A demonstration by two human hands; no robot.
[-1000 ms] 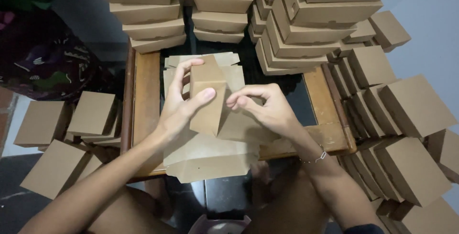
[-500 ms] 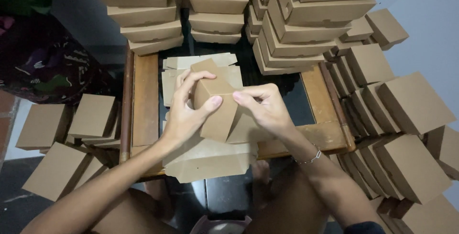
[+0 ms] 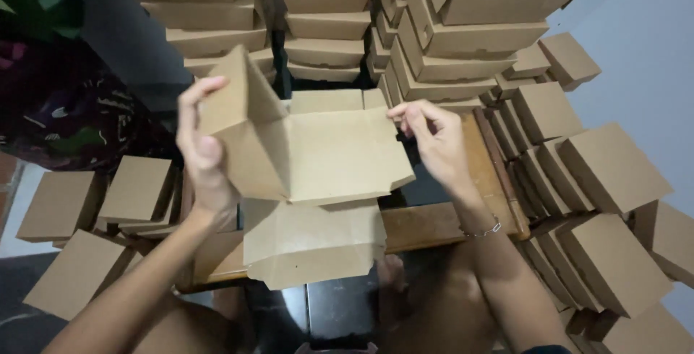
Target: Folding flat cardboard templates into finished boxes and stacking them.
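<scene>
Nearest the camera, a stack of flat cardboard blanks [image 3: 311,242] lies on the low wooden table [image 3: 434,224], its front edge hanging over the table's near rim. Just above that stack, held clear of it, is a half-unfolded brown cardboard box [image 3: 318,151]. The left hand [image 3: 202,155] grips the box's upright left flap, thumb and fingers closed on the cardboard. The right hand [image 3: 434,141] pinches the box's right edge between fingertips; a thin bracelet [image 3: 484,229] circles that wrist. Left of the table, finished boxes [image 3: 108,202] lie in low piles. Right of it, more closed boxes [image 3: 593,202] lean in rows. Beyond the table's far edge rise tall stacks of folded boxes [image 3: 405,28].
</scene>
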